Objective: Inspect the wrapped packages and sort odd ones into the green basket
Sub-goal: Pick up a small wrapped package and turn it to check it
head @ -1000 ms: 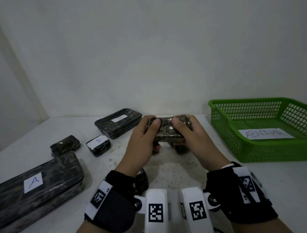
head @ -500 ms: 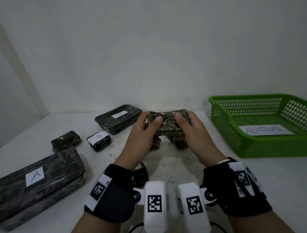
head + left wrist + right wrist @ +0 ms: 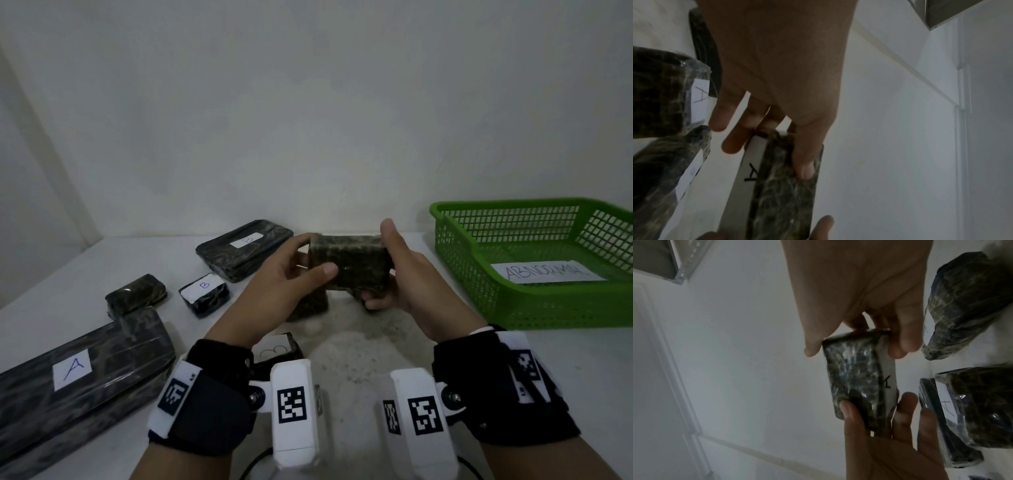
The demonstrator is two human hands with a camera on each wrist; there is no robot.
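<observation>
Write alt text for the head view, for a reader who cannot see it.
Both hands, left hand and right hand, hold a dark wrapped package upright above a white table. Labelled packages lie to the left; a green basket holding an ABNORMAL label sits to the right.

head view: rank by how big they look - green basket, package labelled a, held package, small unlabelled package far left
1. green basket and package labelled A: alike in spread, and the package is cropped and nearer, so unranked
2. held package, in both hands
3. small unlabelled package
</observation>
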